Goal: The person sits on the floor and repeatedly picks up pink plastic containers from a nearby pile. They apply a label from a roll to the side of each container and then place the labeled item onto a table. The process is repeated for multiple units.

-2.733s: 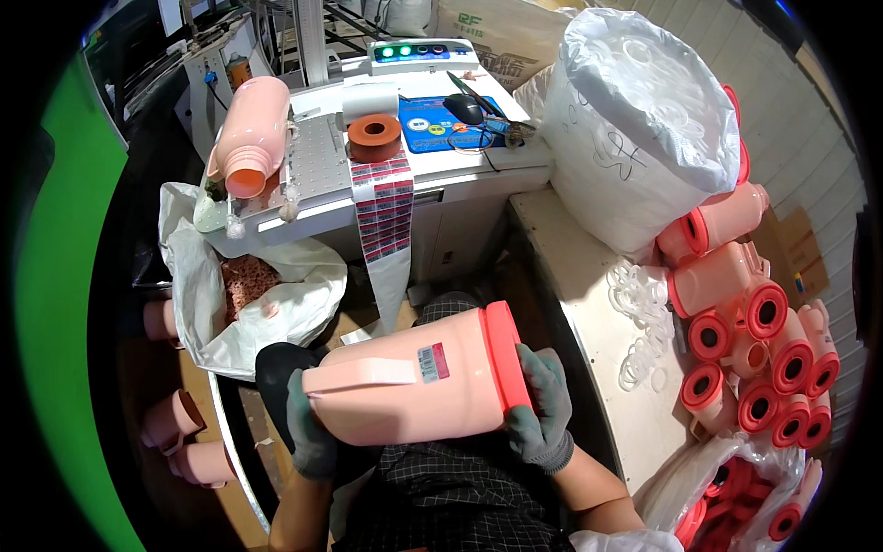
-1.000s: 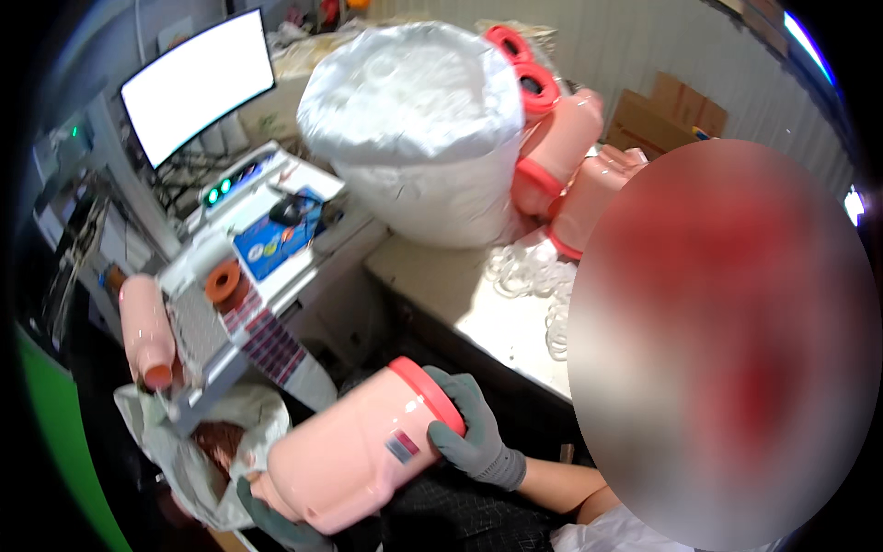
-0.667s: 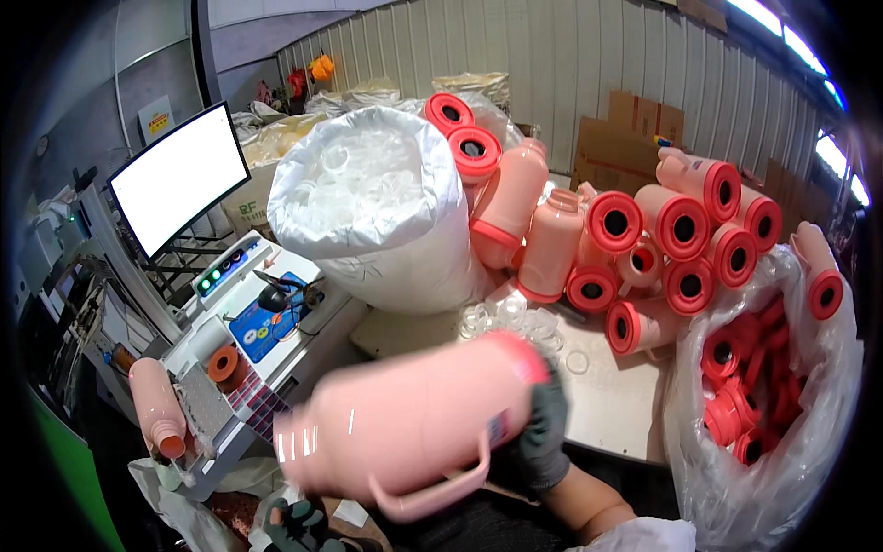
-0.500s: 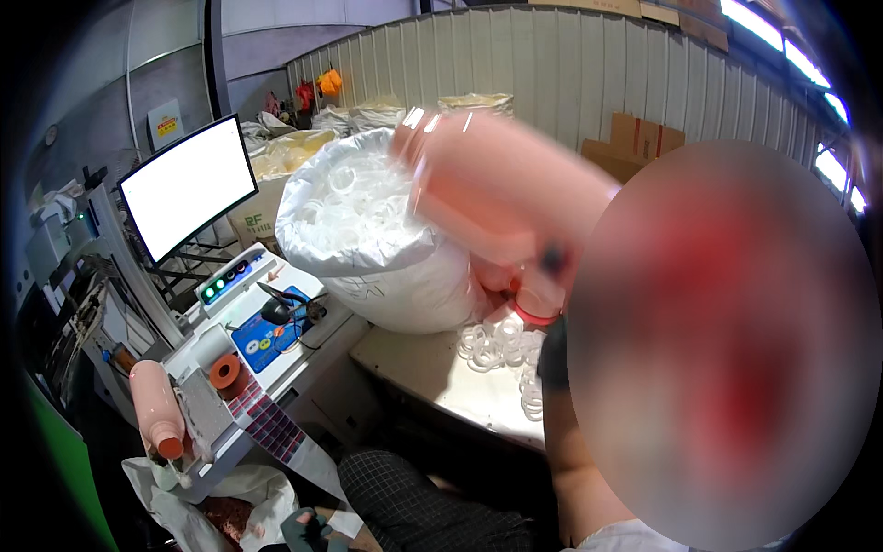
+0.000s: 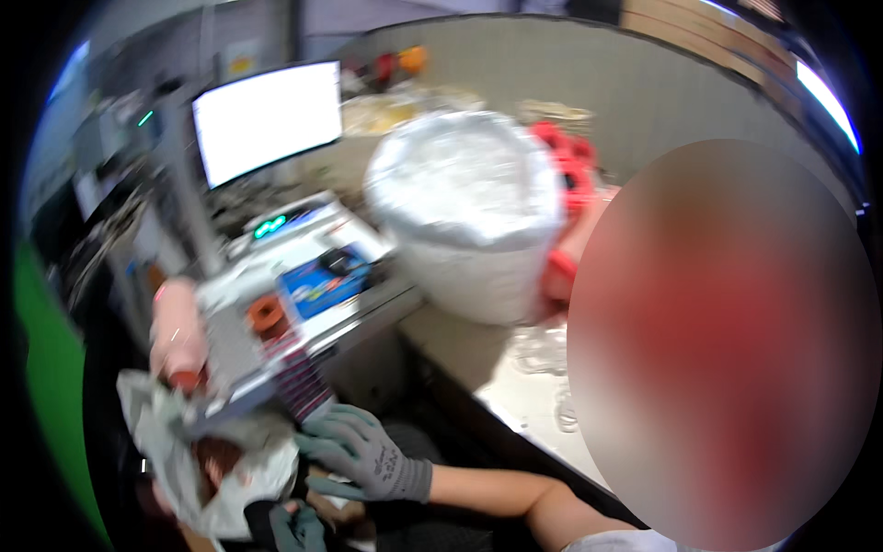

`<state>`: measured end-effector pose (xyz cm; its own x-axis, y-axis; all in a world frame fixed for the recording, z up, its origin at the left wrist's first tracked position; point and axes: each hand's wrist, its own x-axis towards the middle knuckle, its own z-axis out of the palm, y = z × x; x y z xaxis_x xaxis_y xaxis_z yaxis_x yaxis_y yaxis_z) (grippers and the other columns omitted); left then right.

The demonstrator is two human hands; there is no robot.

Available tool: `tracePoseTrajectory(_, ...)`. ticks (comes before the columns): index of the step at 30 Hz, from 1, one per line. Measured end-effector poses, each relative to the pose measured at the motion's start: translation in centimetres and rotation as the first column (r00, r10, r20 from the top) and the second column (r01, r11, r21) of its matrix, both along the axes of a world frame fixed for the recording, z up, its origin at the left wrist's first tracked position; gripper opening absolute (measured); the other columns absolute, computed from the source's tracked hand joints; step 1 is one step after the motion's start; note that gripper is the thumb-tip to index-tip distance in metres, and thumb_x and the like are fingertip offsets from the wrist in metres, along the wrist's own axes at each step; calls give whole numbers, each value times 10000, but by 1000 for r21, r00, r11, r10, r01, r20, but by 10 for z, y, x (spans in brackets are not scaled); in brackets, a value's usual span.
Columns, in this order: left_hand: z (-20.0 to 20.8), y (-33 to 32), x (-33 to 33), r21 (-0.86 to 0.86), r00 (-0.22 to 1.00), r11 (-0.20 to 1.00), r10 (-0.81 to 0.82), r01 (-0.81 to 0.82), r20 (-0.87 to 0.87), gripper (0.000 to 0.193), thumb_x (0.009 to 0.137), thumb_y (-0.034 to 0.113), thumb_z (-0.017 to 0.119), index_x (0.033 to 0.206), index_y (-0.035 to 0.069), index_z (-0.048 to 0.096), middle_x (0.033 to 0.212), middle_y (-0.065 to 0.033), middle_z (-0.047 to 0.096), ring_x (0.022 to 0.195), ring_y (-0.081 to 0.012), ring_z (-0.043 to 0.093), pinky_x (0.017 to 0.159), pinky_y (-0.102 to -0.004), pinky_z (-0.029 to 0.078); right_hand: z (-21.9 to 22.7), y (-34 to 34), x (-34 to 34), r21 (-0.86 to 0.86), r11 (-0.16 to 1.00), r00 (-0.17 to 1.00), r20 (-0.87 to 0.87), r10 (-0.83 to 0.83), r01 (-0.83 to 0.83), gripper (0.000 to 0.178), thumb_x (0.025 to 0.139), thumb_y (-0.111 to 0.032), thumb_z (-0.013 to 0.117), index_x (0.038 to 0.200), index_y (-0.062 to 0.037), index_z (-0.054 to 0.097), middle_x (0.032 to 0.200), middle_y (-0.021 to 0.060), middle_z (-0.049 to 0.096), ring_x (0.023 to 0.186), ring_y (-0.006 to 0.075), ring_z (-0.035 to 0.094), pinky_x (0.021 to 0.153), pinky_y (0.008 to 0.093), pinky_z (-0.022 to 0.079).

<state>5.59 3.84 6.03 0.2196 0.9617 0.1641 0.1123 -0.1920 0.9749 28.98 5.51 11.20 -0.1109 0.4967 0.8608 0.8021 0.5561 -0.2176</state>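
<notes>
My right hand (image 5: pixel 363 455), in a grey-green glove, is stretched out to the left above my lap with its fingers apart and nothing in them. My left hand (image 5: pixel 292 526), gloved too, shows only partly at the lower edge. Its fingers look curled, and what they hold, if anything, cannot be made out. Just left of both hands hangs a whitish plastic bag (image 5: pixel 152 423) with reddish-brown scraps in it. Beyond my right hand a strip of dark printed labels (image 5: pixel 302 385) hangs off the machine. A pink bottle (image 5: pixel 177 322) lies at the machine's left end, mouth toward me.
On the machine (image 5: pixel 354 317) sit a reddish-brown ring-shaped part (image 5: pixel 267 317) and a blue mat (image 5: pixel 317 293). Behind it stands a bright monitor (image 5: pixel 269 124). A big white sack (image 5: pixel 469 276) of clear rings stands on the table (image 5: pixel 543 442). Red parts (image 5: pixel 575 170) show behind it; a blurred patch hides the right.
My right arm has swung from the right side to the left, its hand now over my lap. The big pink bottle that was moving beside the sack has gone from sight. The view has turned.
</notes>
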Motion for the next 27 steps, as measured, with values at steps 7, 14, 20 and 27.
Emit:
tracePoseTrajectory(7, -124, 63, -178, 693, 449, 709, 580, 133, -680, 69, 883, 80, 703, 926, 58, 653, 916, -153, 633, 867, -312, 647, 778, -406, 552, -93, -43, -44, -659, 687, 900, -436, -16, -307, 545, 913, -149, 764, 1373, 48, 548, 1309, 193, 561, 1141, 310, 598, 1001, 425, 501)
tracePoseTrajectory(14, -221, 70, -356, 227, 163, 304, 858, -925, -487, 777, 827, 419, 766, 1374, -67, 507, 1303, -292, 571, 1221, -456, 540, 1053, -497, 432, -124, -71, -53, -816, 567, 977, -196, -79, -118, 520, 991, -124, 640, 1457, 58, 498, 1390, 192, 553, 1317, 316, 535, 1153, 415, 407)
tracePoseTrajectory(20, -184, 173, -377, -155, 356, 597, 235, -787, -904, 747, 807, 275, 764, 1424, -37, 481, 1459, -289, 482, 1309, -466, 519, 1140, -501, 407, -105, -61, -61, -852, 521, 964, -177, -201, -48, 479, 933, -146, 696, 1370, 20, 591, 1279, 215, 644, 1206, 371, 603, 1083, 448, 453)
tracePoseTrajectory(27, -252, 201, -402, 125, 279, 864, 290, -487, -915, 638, 819, 224, 744, 1371, -18, 536, 1427, -271, 526, 1306, -465, 534, 1126, -515, 423, -110, -46, -66, -802, 593, 985, -152, -86, -72, 410, 1002, -269, 677, 1349, -60, 619, 1209, 165, 659, 1121, 348, 648, 981, 429, 518)
